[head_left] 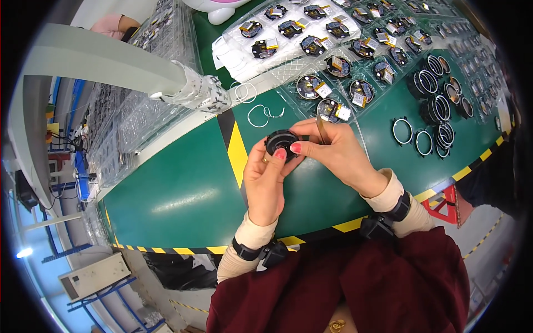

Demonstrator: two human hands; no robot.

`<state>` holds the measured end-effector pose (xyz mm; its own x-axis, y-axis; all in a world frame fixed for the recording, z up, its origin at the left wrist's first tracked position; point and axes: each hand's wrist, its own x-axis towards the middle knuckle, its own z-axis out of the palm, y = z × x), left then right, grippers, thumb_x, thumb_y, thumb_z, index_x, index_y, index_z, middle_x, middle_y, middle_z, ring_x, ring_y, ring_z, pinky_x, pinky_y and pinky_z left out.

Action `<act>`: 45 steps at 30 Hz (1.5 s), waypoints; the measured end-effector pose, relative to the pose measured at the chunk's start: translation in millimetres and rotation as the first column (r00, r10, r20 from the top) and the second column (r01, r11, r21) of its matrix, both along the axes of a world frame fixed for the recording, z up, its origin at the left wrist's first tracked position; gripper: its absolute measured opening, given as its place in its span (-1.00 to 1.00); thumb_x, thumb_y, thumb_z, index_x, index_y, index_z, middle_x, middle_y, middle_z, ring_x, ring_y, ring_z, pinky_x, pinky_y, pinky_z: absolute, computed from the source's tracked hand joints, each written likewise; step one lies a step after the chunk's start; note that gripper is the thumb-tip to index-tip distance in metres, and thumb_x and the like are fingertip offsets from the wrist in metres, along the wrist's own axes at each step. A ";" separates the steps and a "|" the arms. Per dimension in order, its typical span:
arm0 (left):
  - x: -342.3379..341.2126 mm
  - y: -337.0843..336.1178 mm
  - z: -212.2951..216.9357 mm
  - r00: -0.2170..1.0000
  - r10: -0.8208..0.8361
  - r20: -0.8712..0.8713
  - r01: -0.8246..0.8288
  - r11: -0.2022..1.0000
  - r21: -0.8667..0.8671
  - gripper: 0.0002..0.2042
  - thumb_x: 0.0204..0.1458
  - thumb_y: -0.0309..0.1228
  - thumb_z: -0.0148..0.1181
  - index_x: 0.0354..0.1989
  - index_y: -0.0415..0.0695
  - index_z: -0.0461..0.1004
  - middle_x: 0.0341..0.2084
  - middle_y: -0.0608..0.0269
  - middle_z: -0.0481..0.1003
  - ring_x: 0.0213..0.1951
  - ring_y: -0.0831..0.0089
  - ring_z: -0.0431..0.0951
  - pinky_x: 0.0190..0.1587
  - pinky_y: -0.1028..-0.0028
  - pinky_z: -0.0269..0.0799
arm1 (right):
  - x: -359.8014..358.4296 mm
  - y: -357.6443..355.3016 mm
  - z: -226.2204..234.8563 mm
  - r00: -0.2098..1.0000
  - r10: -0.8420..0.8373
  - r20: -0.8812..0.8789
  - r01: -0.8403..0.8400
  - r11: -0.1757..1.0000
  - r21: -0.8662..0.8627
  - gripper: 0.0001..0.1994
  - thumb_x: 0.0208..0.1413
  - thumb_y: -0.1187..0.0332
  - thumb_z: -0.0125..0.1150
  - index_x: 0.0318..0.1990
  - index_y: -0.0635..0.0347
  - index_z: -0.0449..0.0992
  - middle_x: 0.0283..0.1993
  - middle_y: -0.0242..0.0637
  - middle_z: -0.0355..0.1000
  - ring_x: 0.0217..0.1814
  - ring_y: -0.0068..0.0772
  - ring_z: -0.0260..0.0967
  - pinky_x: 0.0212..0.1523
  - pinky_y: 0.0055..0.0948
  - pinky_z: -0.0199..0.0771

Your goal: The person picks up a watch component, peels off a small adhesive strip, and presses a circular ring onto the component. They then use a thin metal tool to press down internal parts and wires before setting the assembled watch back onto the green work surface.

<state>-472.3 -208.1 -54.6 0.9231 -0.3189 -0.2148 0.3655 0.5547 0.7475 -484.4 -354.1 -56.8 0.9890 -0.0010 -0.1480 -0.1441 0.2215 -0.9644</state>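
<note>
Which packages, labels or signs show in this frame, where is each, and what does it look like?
Clear plastic blister trays: far side of green table, holding round black parts with small white and yellow labels.
Stacked clear trays: left, on the pale bench.
Yellow-black hazard tape: crosses the table and lines its near edge.
Red triangular sign: lower right, on the floor.

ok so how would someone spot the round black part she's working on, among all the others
Start from the green table with the yellow-black edge tape. Just above its near edge, both hands meet; the round black part sits pinched between the left hand and right hand. It alone is off the table, outside the clear trays.
</note>
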 end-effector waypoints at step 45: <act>0.9 2.9 0.2 0.992 -0.021 0.127 -0.025 0.937 0.349 -0.70 0.06 -0.58 -0.24 0.01 -0.20 0.07 -0.38 0.06 0.41 -0.59 0.36 0.47 -0.58 0.45 0.47 | -1.7 9.8 1.5 0.995 0.099 0.008 -0.098 0.976 0.195 -0.74 -0.04 0.61 0.08 -0.14 0.33 0.31 -0.23 -0.26 0.36 -0.45 -0.69 0.30 -0.50 -0.71 0.34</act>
